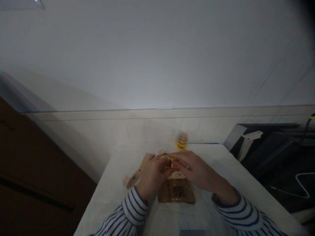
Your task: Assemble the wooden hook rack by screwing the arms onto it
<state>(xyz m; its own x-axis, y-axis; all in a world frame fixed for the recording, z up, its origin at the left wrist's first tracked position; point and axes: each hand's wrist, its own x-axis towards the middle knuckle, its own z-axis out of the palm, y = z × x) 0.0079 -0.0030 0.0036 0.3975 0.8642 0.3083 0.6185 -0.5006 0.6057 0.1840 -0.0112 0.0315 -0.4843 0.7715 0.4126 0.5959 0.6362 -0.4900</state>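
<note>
My left hand [154,174] and my right hand [198,172] meet over the middle of the table. Between their fingertips they pinch a small yellow and black piece [173,162], mostly covered by the fingers, so its kind is unclear. Directly below the hands lies a light wooden piece [177,175], partly hidden. Nearer to me is a flat brown packet [175,193] with dark printed characters. Left of my left hand, a long wooden piece with dark holes [138,173] lies at a slant.
A clear dome-shaped container with yellow contents [182,141] stands beyond my hands, close to the wall. A white cover lies over the table [103,209]. Dark equipment with a pale bracket [246,146] is on the right; a brown wooden surface [36,183] is on the left.
</note>
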